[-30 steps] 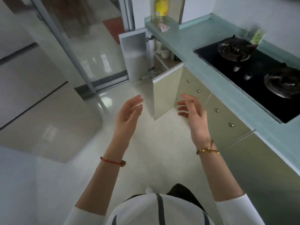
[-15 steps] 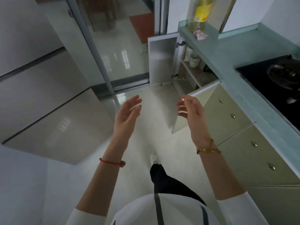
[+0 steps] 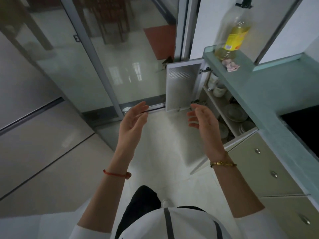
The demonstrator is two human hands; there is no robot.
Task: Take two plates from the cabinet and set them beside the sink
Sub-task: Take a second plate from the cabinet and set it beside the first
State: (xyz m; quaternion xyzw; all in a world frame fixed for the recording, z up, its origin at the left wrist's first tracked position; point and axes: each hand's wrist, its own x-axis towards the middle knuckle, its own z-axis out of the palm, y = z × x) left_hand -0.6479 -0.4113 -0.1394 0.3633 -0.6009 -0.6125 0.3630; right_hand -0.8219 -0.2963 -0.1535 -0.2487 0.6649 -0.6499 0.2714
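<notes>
Left hand (image 3: pixel 133 123): our grip was open and empty.
Right hand (image 3: pixel 203 125): likewise.
Plates (image 3: pixel 235 112): stacked on the cabinet (image 3: pixel 222 107) shelf, beneath the counter (image 3: pixel 269 94) edge.
Room: bare floor (image 3: pixel 165 135) lay between our hands.

Dim, soft daylight; warped, blurry edges

Plates (image 3: pixel 234 112) lie in the cabinet (image 3: pixel 222 107), under the counter (image 3: pixel 269 94), right of both hands.
</notes>
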